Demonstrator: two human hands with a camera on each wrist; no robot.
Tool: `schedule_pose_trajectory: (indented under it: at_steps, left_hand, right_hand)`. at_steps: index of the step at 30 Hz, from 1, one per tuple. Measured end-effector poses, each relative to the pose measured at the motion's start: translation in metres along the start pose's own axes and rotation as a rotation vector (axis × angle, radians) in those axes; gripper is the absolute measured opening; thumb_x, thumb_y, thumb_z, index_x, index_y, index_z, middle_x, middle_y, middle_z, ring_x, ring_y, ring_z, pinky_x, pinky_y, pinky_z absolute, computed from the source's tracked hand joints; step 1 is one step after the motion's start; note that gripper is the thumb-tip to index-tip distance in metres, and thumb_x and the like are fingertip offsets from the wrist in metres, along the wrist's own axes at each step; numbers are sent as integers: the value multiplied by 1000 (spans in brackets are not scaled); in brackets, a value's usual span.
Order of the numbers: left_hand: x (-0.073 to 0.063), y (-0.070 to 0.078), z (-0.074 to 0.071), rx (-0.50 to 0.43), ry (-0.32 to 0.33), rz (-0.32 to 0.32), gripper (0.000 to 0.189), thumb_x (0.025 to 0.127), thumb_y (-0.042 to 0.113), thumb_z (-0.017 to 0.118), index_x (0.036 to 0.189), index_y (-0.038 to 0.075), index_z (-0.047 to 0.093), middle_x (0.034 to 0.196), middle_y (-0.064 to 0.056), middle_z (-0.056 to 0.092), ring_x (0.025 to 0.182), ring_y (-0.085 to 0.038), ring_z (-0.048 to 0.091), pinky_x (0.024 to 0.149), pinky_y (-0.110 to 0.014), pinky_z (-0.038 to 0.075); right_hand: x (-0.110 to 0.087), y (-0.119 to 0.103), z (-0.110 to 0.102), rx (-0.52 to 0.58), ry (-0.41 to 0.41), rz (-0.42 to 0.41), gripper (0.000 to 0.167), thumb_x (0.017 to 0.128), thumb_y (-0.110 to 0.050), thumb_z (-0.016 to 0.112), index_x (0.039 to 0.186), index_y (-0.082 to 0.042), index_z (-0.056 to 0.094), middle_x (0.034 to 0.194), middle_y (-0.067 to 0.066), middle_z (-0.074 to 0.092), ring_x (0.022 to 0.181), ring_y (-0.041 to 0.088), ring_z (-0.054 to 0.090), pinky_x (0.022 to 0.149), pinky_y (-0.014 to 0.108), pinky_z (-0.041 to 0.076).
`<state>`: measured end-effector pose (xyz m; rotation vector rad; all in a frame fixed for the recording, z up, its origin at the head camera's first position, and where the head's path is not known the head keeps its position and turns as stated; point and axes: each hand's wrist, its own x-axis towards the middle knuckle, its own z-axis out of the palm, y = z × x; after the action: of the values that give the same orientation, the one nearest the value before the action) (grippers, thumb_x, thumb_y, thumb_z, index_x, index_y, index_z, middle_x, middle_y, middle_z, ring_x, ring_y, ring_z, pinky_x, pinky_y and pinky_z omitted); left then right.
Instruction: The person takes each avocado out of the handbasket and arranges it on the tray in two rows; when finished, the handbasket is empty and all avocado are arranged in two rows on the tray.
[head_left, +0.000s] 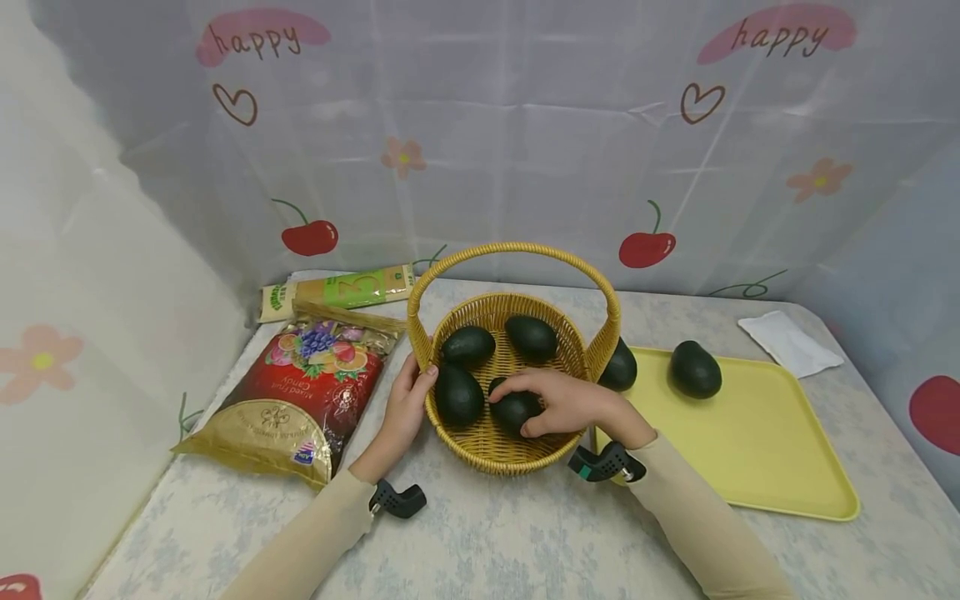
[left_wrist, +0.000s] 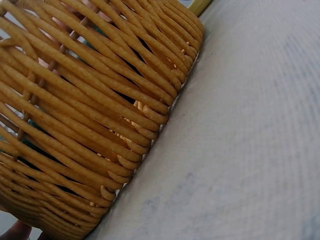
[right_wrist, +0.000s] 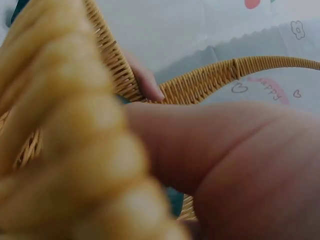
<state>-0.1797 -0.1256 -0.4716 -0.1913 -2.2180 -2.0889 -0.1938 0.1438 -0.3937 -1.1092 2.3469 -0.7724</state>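
Observation:
A woven wicker basket (head_left: 510, 463) with a tall arched handle stands in the middle of the table. My left hand (head_left: 406, 408) holds its left side near the foot of the handle, the thumb over the rim. In the right wrist view that thumb (right_wrist: 146, 82) shows beside the handle. Reaching in over the right rim, my right hand (head_left: 566, 406) grips a dark green avocado (head_left: 514, 412), fingers over its top and thumb on the near side. Several more avocados lie around it in the basket, one (head_left: 459, 395) at the left wall. The left wrist view shows the basket's woven side (left_wrist: 90, 115) close up.
Right of the basket lies a yellow tray (head_left: 772, 442) with an avocado (head_left: 695, 369) on it; another avocado (head_left: 619, 367) is partly hidden behind the handle. A red candy bag (head_left: 292, 392) and a noodle packet (head_left: 352, 289) lie left. A white napkin (head_left: 790, 342) sits back right.

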Motion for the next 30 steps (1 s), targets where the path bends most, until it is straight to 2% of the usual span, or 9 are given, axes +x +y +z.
schedule_pose_trajectory:
  at_steps: [5, 11, 17, 24, 27, 30]
  left_hand:
    - [-1, 1, 0, -6, -8, -1, 54, 108, 17, 46, 160, 9, 33, 164, -12, 38, 152, -25, 33, 122, -51, 30]
    - [0, 0, -1, -6, -8, 1, 54, 108, 18, 46, 160, 9, 33, 164, -13, 37, 153, -26, 31, 122, -52, 29]
    - [0, 0, -1, -5, -9, 1, 54, 108, 19, 46, 160, 10, 33, 164, -12, 38, 153, -25, 31, 123, -51, 29]
    - [0, 0, -1, -2, -9, 10, 53, 108, 19, 46, 160, 11, 34, 164, -11, 37, 153, -25, 32, 123, -51, 29]
    - [0, -1, -1, 3, -8, 9, 53, 109, 19, 46, 160, 11, 34, 164, -11, 37, 153, -25, 32, 123, -50, 29]
    - [0, 0, -1, 9, -5, 5, 53, 108, 19, 46, 160, 10, 34, 164, -11, 37, 152, -24, 32, 122, -48, 30]
  right_hand:
    - [0, 0, -1, -1, -13, -8, 62, 81, -2, 71, 139, -22, 60, 147, 7, 56, 118, 23, 52, 93, 37, 45]
    - [0, 1, -2, -1, 3, -13, 60, 83, -4, 72, 139, -22, 60, 145, 5, 57, 120, 23, 52, 94, 38, 46]
    - [-5, -4, -7, 57, 35, -31, 60, 83, -6, 72, 139, -21, 60, 147, 5, 56, 119, 23, 51, 89, 38, 49]
    - [-22, -8, -18, 133, 85, -72, 58, 83, -3, 70, 138, -18, 60, 149, 11, 52, 107, 23, 52, 67, 28, 54]
    - [-33, -6, -23, 172, 97, -87, 58, 83, -2, 70, 138, -18, 60, 148, 11, 52, 102, 20, 54, 64, 27, 55]
    - [-45, -4, -27, 193, 112, -105, 60, 83, 0, 70, 138, -19, 59, 147, 10, 53, 102, 16, 56, 67, 28, 57]
